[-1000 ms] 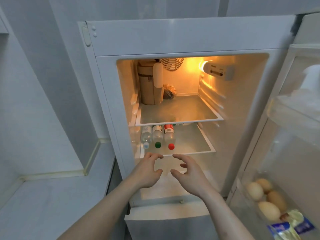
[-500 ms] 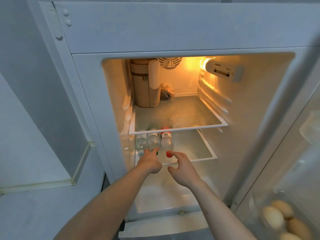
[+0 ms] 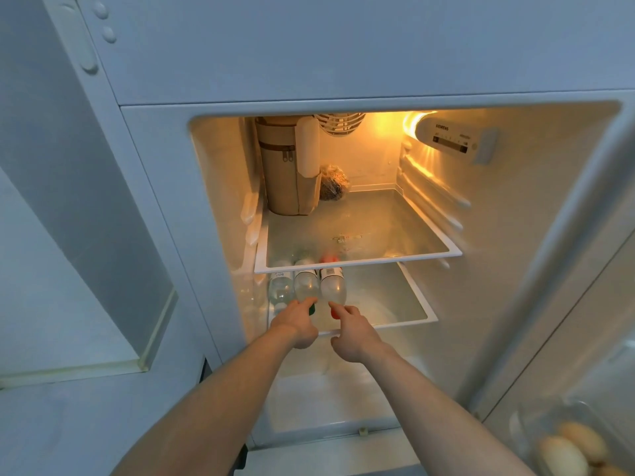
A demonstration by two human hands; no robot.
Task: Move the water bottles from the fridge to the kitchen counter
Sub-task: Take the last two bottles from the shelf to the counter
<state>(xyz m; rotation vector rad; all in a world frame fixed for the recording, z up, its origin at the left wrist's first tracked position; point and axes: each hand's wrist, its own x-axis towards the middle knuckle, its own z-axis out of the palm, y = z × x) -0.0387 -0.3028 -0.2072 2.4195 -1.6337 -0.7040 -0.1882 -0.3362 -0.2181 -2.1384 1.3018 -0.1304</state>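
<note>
Three clear plastic water bottles lie side by side on the lower glass shelf of the open fridge, caps toward the door. The left bottle shows a pale label; the middle bottle has a green cap, the right bottle a red cap and a red-and-white label (partly seen through the upper shelf). The left hand reaches the green cap, fingers loosely curled, whether gripping I cannot tell. The right hand touches the red cap, partly open.
</note>
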